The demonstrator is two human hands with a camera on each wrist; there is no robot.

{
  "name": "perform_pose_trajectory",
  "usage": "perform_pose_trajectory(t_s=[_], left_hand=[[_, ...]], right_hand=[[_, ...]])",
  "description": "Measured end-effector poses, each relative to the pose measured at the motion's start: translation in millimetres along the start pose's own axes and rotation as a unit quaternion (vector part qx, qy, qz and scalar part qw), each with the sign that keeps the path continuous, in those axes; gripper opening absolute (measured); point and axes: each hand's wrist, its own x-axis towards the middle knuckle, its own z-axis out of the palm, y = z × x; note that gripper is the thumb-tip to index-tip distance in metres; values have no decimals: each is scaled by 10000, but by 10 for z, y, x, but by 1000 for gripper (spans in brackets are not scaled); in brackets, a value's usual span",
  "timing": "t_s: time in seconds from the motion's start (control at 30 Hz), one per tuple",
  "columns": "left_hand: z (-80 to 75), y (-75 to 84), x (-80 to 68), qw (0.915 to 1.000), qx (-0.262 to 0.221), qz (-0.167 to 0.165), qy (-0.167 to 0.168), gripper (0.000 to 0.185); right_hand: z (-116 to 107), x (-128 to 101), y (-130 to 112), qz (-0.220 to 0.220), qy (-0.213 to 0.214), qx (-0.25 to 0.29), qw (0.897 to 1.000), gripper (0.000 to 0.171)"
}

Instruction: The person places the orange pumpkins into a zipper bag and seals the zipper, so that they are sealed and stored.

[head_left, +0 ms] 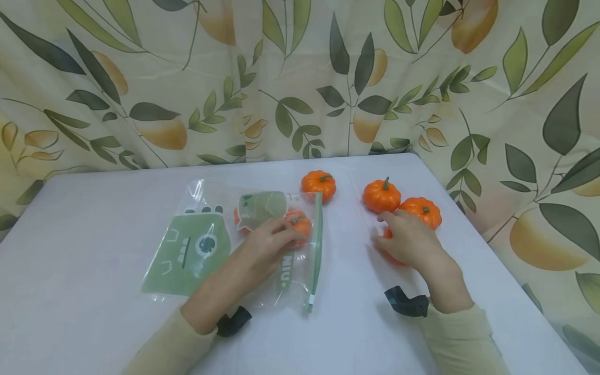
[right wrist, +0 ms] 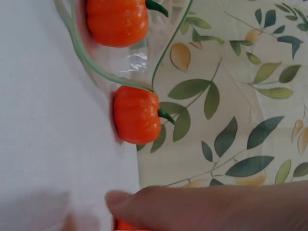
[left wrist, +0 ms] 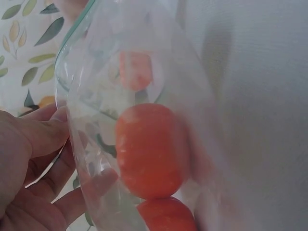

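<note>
A clear zip bag [head_left: 192,265] with a green monster print and green zip edge lies on the table. Orange toy pumpkins show inside it, one [head_left: 300,224] near the mouth. My left hand [head_left: 262,247] is over the bag, and in the left wrist view its thumb and a finger pinch the plastic film. Spread fingers of my right hand [head_left: 410,239] reach over a pumpkin [head_left: 396,256] that the hand partly hides. Right beside that hand are a second pumpkin [head_left: 382,197] and a third [head_left: 426,209].
Another pumpkin [head_left: 316,183] stands behind the bag's zip edge, overlapping it in the head view. Everything lies on a white-covered table [head_left: 94,234]. A leaf-and-fruit patterned curtain [head_left: 300,78] hangs behind the table and along its right side.
</note>
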Motion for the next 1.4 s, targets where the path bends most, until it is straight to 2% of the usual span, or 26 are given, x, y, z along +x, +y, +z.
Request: perform_pose_trajectory(t_s=[0.13,0.27,0.47,0.7,0.87,1.07,1.2,1.3,1.4], left_hand=[[4,3,-1,10000,-11,5,9,20],[2,6,-2,10000,-13,-17,-6,19],[-3,7,-5,10000,41,-54,-54,21],[-10,12,-8,9999,42,-124,-80,20],[-10,12,-6,9999,43,-120,-86,20],[-11,5,-9,9999,-4,-116,-84,21],[-13,3,-9,9999,-57,-128,-94,21],[-15,6,-8,9998,-27,-134,-109,22],[-13,7,-6,9998,45,-143,-121,23]], right_hand=[[18,-14,10,98,-141,-179,9997,46],[14,-15,15,73,-176,-70,9998,42],[-4,-1,-5,16,136,307,9994,35],[-28,27,-69,197,455,693,9964,40],[-8,52,-94,114,632,910,9938,42],[70,87,-118,-20,510,1254,9908,43],[122,109,-137,-77,517,1477,9876,50],[147,120,-153,-122,456,1482,9878,56],[155,119,-158,-148,285,1353,9903,54]])
